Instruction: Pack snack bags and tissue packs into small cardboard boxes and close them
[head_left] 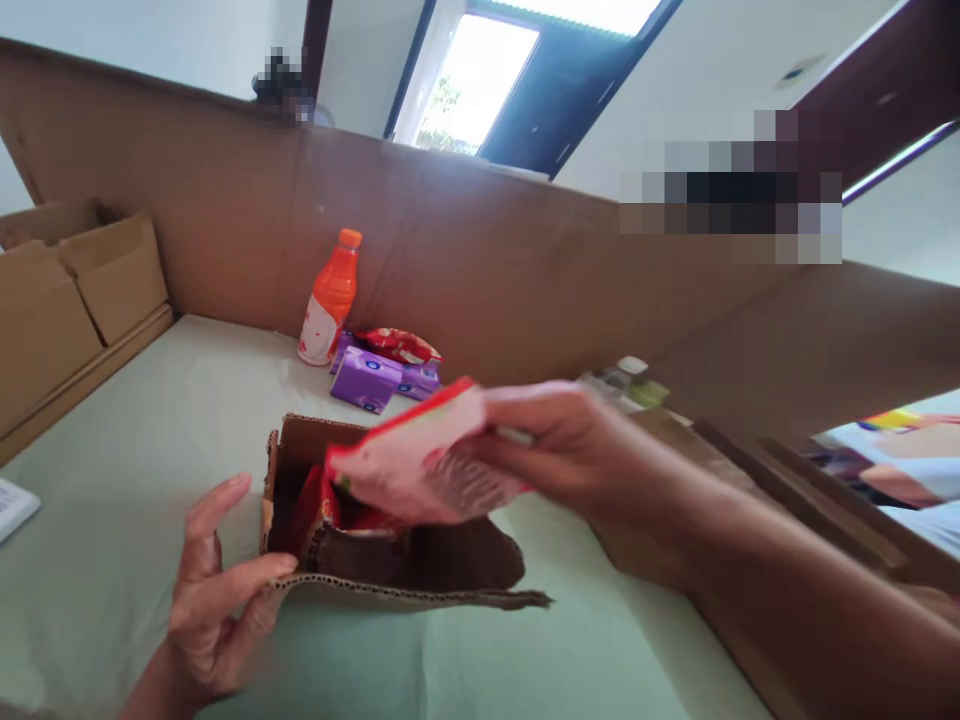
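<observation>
My right hand (577, 450) grips a pink and red snack packet (424, 455) and holds it over the mouth of a small open cardboard box (405, 575). Red packets (315, 505) lie inside that box. My left hand (214, 590) rests at the box's near left corner, thumb pressed on the front flap and fingers spread above it. The packet is blurred by motion.
An orange drink bottle (330, 297), purple packs (367, 378) and a red packet (397, 345) stand at the back of the pale green surface (150, 450). Tall cardboard walls (487, 260) ring the area. Cardboard boxes (67, 290) sit far left. A clear bottle (626, 380) lies behind my right hand.
</observation>
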